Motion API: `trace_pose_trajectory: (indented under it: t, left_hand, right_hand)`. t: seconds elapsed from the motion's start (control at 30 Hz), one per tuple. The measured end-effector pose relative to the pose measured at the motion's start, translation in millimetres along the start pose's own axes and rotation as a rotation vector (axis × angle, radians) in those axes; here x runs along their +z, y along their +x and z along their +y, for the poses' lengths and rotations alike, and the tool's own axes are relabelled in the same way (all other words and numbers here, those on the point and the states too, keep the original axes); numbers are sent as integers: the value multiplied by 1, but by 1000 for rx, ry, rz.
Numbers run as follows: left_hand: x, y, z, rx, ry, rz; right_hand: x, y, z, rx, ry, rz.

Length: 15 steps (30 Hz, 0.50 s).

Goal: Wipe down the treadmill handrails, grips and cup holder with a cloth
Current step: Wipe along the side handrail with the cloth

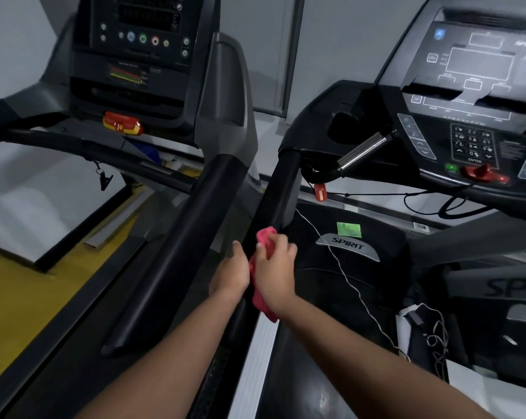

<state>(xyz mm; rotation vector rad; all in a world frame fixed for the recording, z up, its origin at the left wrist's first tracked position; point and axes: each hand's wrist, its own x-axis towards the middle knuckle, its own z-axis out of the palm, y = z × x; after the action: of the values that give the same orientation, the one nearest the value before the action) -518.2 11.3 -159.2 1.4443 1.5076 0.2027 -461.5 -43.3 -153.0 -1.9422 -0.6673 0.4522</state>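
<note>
A pink cloth [263, 237] is wrapped over the black left handrail [281, 189] of the right treadmill. My right hand [275, 267] grips the cloth against the rail from the right side. My left hand [231, 272] grips the same rail just left of the cloth, thumb up. A chrome pulse grip [363, 151] sticks out below the console [473, 95]. A dark cup holder recess [344, 125] sits left of the console. Part of the cloth hangs down below my right wrist.
A second treadmill stands on the left with its own black handrail [177, 246] and console [140, 49]. A red safety key [319, 191] and its cord hang near the rail. A white cable [346, 276] crosses the deck. A white bag [419, 337] with cables sits at right.
</note>
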Motion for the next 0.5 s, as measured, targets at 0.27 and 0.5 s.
trace_pose_trajectory:
  t: [0.27, 0.5]
  left_hand:
    - [0, 1, -3, -7, -78, -3]
    - [2, 4, -3, 28, -98, 1]
  right_hand:
    - [-9, 29, -10, -387, -573, -174]
    - [-19, 18, 1, -654, -714, -366]
